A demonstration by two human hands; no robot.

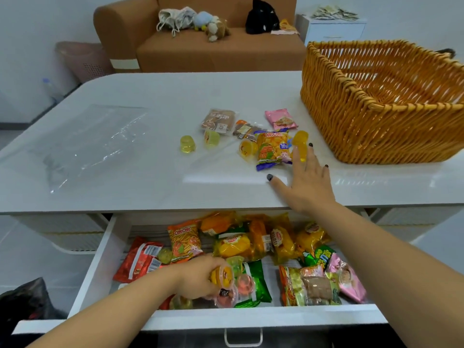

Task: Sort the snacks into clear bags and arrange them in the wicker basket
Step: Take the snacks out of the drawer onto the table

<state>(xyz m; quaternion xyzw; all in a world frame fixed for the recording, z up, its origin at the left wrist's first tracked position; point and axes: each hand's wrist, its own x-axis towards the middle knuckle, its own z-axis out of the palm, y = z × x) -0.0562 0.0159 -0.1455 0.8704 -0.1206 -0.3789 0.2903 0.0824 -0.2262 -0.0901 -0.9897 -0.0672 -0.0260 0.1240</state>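
My left hand reaches into the open drawer and grips an orange jelly cup above other jelly cups and snack packets. My right hand lies flat on the white table with fingers spread, its fingertips touching a yellow jelly cup beside a yellow-and-purple snack packet. More jelly cups and a pink packet lie on the table. A clear bag lies flat at the left. The wicker basket stands at the right, with nothing visible inside.
The drawer holds several packets: a red one, orange ones, a green one, a pink one. Behind the table stands a brown sofa with plush toys. A pink bin is at the far left, a black bag at the bottom left.
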